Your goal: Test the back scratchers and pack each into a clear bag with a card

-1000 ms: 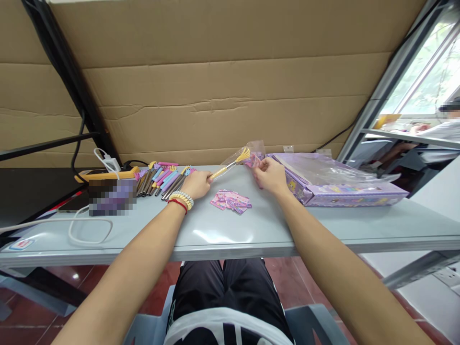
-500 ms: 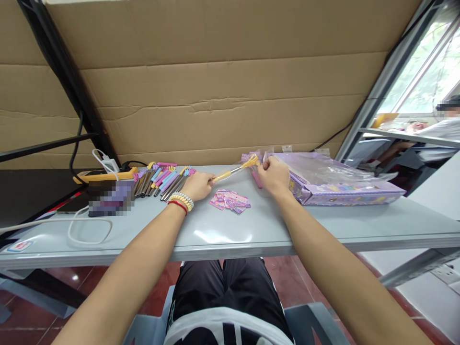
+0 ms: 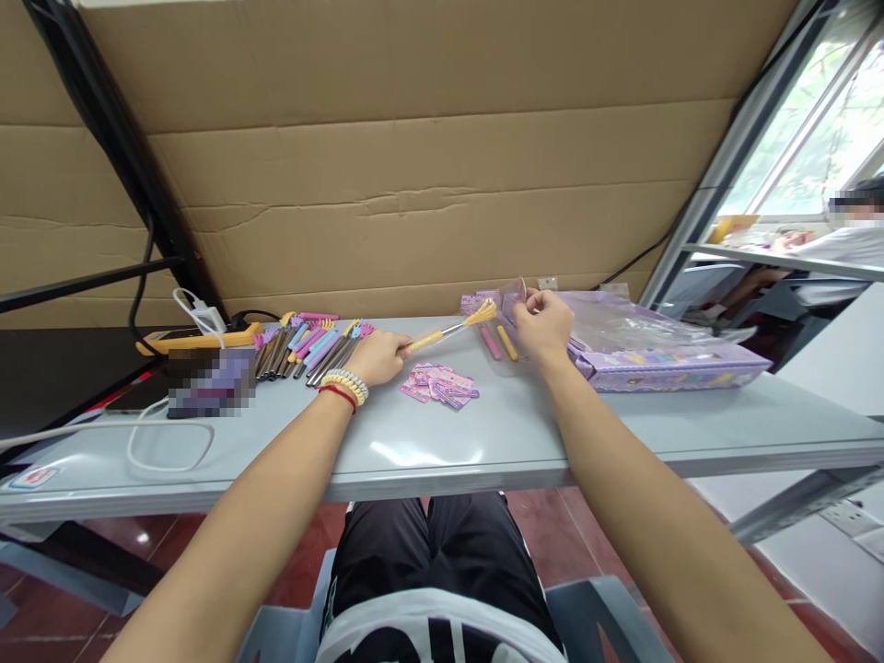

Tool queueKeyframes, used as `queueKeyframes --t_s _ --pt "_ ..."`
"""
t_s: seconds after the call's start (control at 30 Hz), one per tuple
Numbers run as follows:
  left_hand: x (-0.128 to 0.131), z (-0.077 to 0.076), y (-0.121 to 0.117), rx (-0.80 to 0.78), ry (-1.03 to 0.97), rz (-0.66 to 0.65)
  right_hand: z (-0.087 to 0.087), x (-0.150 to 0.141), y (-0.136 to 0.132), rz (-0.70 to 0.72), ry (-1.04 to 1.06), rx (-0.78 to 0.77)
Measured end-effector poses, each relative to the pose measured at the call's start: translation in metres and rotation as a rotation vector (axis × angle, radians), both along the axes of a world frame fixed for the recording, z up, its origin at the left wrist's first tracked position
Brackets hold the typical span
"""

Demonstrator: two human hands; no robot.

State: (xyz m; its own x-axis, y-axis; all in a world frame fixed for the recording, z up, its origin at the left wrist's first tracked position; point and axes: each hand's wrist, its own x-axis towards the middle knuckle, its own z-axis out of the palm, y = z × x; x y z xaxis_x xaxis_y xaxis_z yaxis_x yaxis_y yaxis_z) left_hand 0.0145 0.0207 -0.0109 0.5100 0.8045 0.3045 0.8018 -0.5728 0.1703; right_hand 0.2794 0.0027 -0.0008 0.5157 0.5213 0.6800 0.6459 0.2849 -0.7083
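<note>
Currently, left hand [image 3: 377, 357] is gripping yellow stick [image 3: 426, 341] over grey desk [image 3: 442, 447] | right hand [image 3: 545, 324] is pinching clear wrapping [image 3: 509, 300] near purple box [image 3: 677, 370] | any shift is probably calling for light, steady fingers | printed cards [image 3: 439, 384] are lying between forearms | cardboard [image 3: 414, 157] is standing behind; person [image 3: 846, 243] is showing near window [image 3: 794, 138], far right.

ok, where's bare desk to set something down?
Bare desk: between the card pile and right forearm; right of that forearm, fronting the purple box; between the white cable and left forearm. Crowded: back left's stick pile, around the right hand.
</note>
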Motion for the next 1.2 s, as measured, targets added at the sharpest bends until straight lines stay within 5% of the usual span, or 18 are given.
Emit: queueKeyframes --t_s 0.6,1.2 --pt "-0.001 0.006 -0.004 -0.021 0.033 0.025 0.002 0.015 0.000 -0.149 0.023 -0.051" --pt "-0.002 0.008 -0.005 -0.035 0.017 0.008 0.002 0.022 0.001 -0.122 0.085 -0.074"
